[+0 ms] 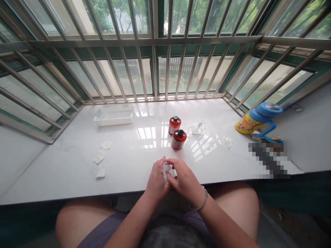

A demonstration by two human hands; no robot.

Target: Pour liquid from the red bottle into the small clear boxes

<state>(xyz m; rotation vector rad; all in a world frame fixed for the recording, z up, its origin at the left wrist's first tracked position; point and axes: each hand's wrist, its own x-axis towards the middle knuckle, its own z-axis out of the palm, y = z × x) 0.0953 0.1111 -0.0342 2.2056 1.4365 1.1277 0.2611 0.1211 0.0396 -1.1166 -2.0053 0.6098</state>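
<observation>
Both hands, left hand (156,181) and right hand (184,179), pinch a small white piece (166,171) together over the table (129,162) edge; two red bottles (177,134) remain capped, untouched beyond.

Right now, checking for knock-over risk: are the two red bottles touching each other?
Cannot tell. In the head view the nearer red bottle overlaps the farther red bottle, hiding any gap.

Taking the two bottles (177,132) on your sill (144,151) as reference: basket (114,115) behind-left, pads (101,160) left, clear cup (198,126) just right, flask (258,120) far right, your hands (170,177) in front.
</observation>
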